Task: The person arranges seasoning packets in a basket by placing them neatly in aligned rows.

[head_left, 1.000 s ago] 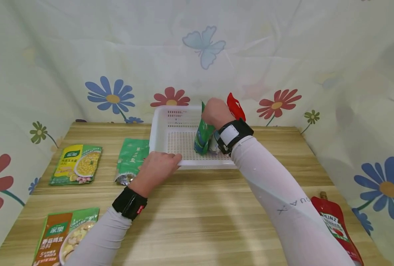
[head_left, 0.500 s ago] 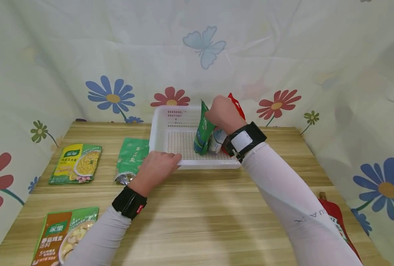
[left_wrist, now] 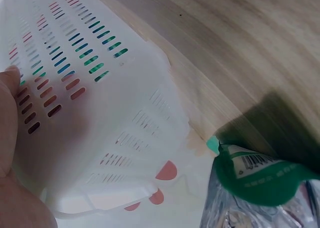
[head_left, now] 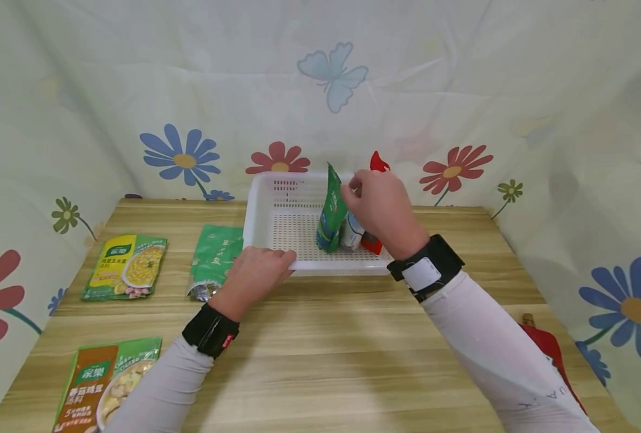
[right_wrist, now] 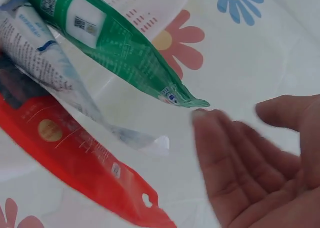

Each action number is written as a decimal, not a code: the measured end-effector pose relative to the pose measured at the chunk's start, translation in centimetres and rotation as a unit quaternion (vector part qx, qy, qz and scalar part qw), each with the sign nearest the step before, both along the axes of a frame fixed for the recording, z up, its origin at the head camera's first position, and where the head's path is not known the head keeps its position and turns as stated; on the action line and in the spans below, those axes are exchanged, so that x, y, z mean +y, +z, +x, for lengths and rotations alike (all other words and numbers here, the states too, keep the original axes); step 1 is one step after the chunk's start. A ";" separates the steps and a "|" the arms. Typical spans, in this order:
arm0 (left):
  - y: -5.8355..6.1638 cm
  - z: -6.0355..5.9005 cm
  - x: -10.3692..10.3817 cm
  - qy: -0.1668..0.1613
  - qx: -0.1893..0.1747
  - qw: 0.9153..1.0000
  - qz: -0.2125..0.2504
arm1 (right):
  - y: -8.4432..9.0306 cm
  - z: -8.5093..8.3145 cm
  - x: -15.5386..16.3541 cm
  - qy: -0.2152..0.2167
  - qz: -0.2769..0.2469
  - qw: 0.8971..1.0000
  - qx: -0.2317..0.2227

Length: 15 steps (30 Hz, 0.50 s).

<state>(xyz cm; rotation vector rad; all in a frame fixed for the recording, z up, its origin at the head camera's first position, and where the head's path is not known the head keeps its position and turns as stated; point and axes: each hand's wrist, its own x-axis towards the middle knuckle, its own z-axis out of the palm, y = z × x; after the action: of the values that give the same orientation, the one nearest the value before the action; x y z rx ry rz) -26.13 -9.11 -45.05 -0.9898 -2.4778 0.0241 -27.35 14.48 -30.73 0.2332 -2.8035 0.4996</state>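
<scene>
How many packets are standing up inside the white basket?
3: a green foil packet on the left, a white printed packet in the middle, a red hang-hole packet on the right, mostly behind the right hand. More may be hidden.

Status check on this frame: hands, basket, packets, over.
Left hand grips white basket front rim. Right hand open, off the green packet. Green, white and red packets stand upright in basket. Nothing blocking.

I'm looking down on a light wooden table (head_left: 320, 361) with pale grain running sideways. Behind it and on both sides of it hangs a cream cloth backdrop (head_left: 461, 78), printed with a blue butterfly (head_left: 332, 73) above the table's far edge and red and blue flowers lower down. Soft, even light.
</scene>
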 end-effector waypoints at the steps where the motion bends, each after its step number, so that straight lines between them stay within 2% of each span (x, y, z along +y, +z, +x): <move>1: 0.0 0.0 0.0 0.000 0.001 1.000 0.001 | -0.2 0.4 0.2 0.020 -0.005 1.000 0.020; 4: 0.0 0.0 0.0 -0.002 0.002 1.000 0.006 | -1.2 1.3 0.8 0.082 -0.010 0.994 0.071; 7: -0.1 -0.1 0.0 -0.001 -0.001 1.000 0.007 | -2.4 2.2 1.6 0.132 0.006 0.987 0.093; 11: -0.2 -0.2 0.0 -0.001 -0.004 1.000 0.009 | -4.5 2.8 3.1 0.182 0.032 0.979 0.088; 15: -0.3 -0.2 -0.2 -0.002 -0.003 1.000 0.010 | -7.2 3.0 4.7 0.205 0.018 0.977 0.053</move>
<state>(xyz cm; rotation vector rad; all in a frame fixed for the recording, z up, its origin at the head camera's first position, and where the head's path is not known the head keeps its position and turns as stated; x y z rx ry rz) -26.36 -9.28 -45.35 -0.9879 -2.4766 -0.0041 -24.31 19.21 -37.90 0.8319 -2.6614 0.5051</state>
